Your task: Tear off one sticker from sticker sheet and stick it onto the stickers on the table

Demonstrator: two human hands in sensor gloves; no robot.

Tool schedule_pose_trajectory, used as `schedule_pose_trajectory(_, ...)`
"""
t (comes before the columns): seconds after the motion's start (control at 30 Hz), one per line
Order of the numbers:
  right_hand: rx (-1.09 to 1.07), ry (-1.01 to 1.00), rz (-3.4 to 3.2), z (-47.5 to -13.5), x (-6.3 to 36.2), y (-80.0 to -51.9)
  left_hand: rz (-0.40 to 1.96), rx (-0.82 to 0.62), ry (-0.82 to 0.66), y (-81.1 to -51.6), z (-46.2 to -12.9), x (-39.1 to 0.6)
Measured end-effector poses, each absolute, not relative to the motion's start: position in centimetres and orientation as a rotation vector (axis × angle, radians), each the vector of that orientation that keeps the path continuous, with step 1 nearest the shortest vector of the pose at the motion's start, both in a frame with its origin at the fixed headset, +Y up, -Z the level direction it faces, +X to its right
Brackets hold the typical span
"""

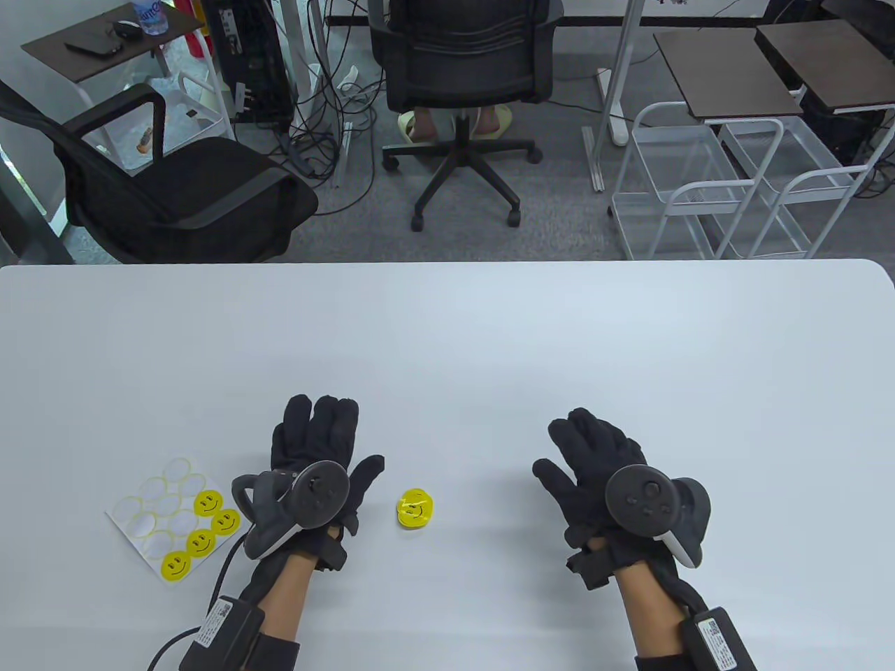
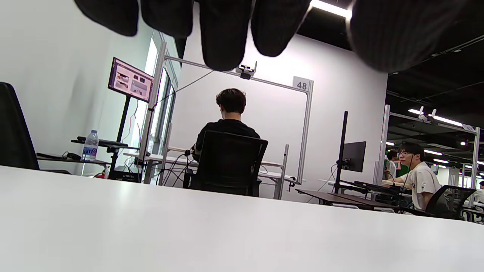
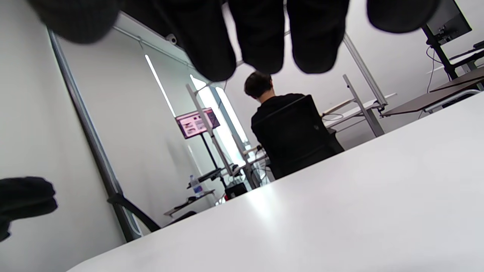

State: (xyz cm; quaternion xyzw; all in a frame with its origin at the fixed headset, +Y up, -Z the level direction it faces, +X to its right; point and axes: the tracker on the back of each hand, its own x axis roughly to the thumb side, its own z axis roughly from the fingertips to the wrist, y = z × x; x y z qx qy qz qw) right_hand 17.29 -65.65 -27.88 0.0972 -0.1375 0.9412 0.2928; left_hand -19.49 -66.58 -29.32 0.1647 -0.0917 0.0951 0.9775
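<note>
Left hand [image 1: 318,454]: nearest my camera, fingers [image 2: 223,34] spread flat, holding nothing.
Right hand [image 1: 594,475]: fingers [image 3: 261,37] also spread, nothing held.
Sticker sheet [image 1: 175,517]: on the surface [image 1: 447,335], just left of my left hand, long axis running diagonally, four yellow stickers remaining.
Sticker pile [image 1: 414,508]: between both hands, closer to the left.
Judgement: left hand reaches the sheet.
</note>
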Motion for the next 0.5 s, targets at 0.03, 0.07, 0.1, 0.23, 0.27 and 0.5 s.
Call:
schedule_pose_trajectory(0.03, 0.256, -0.356, 2.504, -28.0, 17.3, -65.8, 0.198, 0.336, -0.183, -66.5, -29.3, -19.6)
schedule_pose_trajectory(0.07, 0.254, -0.345, 2.501, -28.1, 17.3, -65.9, 0.216, 0.343, -0.183, -66.5, -29.2, -19.8)
schedule_pose_trajectory(0.1, 0.254, -0.341, 2.502, -28.1, 17.3, -66.0, 0.229, 0.346, -0.186, -66.5, -29.1, -19.8)
schedule_pose_trajectory(0.23, 0.254, -0.325, 2.507, -28.5, 17.3, -66.3, 0.245, 0.33, -0.216, -66.9, -28.8, -19.6)
schedule_pose_trajectory(0.27, 0.252, -0.324, 2.507, -28.5, 17.3, -66.3, 0.237, 0.323, -0.222, -67.1, -28.8, -19.6)
schedule_pose_trajectory(0.5, 0.281, -0.277, 2.535, -28.6, 16.8, -67.4, 0.238, 0.291, -0.238, -67.6, -28.8, -19.7)
